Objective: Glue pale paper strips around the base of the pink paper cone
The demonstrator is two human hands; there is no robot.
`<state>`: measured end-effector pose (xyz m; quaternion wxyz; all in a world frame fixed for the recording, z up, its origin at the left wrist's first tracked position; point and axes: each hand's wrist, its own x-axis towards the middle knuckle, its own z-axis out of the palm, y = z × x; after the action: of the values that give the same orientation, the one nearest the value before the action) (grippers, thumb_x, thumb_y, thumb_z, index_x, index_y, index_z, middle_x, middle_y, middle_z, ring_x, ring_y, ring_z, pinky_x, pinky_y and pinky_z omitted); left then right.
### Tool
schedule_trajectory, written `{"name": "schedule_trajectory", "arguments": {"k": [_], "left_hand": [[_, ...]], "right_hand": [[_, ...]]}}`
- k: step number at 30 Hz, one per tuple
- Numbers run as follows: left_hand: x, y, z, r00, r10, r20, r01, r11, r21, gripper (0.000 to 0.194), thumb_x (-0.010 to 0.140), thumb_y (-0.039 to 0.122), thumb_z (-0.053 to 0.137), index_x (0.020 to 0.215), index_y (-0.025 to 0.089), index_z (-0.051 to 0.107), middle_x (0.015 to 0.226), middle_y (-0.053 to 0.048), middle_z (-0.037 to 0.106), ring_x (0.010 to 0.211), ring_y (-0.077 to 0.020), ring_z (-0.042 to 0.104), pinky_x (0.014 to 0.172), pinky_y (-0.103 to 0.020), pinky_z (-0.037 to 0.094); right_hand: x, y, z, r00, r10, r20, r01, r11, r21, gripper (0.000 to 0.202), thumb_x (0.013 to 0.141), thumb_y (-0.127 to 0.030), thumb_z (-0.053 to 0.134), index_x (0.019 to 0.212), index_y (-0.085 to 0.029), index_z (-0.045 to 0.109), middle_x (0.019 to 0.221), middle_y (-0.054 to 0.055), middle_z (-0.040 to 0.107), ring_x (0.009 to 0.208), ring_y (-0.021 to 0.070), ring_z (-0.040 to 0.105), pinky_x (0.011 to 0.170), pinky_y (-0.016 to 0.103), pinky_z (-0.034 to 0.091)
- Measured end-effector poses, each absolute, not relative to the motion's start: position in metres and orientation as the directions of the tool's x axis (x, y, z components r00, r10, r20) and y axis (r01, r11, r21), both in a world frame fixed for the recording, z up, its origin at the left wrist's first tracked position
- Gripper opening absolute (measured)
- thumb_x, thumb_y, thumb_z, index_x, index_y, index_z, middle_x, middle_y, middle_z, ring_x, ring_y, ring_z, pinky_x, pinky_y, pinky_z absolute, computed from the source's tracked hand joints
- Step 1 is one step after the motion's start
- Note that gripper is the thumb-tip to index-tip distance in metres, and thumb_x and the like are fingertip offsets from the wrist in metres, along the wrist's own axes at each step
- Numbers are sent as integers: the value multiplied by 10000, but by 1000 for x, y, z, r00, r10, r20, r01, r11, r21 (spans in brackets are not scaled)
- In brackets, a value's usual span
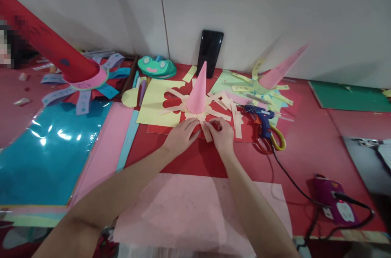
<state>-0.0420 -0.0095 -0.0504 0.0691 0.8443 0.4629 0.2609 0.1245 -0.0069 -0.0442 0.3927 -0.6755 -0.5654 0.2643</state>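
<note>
A pink paper cone [198, 93] stands upright on a peach paper base with strips spreading out like petals. My right hand [222, 132] is closed, its thumb and fingers pinching a peach paper strip [205, 132] at the front of the base. My left hand [182, 134] lies open at the near left of the base, fingers stretched toward the cone's foot. More loose peach strips [236, 121] lie right of the cone. Beneath are yellow paper [152, 101] and red paper [159, 129].
A blue glue gun [263, 119] rests by yellow- and red-handled scissors [279, 138], its cord running to a purple power strip [332, 201]. A black phone [210, 48] leans on the wall. Another pink cone [281, 68], a red tube [61, 46] and green frog cutouts [157, 66] stand around.
</note>
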Motion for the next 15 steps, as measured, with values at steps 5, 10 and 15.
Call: {"name": "schedule_trajectory", "arguments": {"k": [5,10,15], "left_hand": [[-42,-9,-47,484,776,405,727,-614,308,240,958,268,409,1099,153,565,1099,-99,652,1031,-203,627,878,-349,527],[-40,-12,-47,694,587,417,562,-804,195,307,982,262,339,1103,142,596,1110,-89,674,1049,-184,629,924,-344,499],[-40,-15,-52,781,485,394,472,-871,136,396,992,342,328,1223,115,555,1246,-103,620,1213,-193,537,1051,-367,396]], "right_hand": [[126,-7,-46,232,969,80,562,-66,-825,247,796,-468,573,782,-226,616,828,23,682,718,172,548,736,335,411],[128,-7,-49,220,972,87,538,-47,-842,234,810,-447,551,794,-221,608,828,35,681,762,185,569,768,353,429],[131,-5,-49,240,966,99,494,-33,-869,210,813,-416,551,799,-212,599,829,38,678,768,174,589,773,339,456]]}}
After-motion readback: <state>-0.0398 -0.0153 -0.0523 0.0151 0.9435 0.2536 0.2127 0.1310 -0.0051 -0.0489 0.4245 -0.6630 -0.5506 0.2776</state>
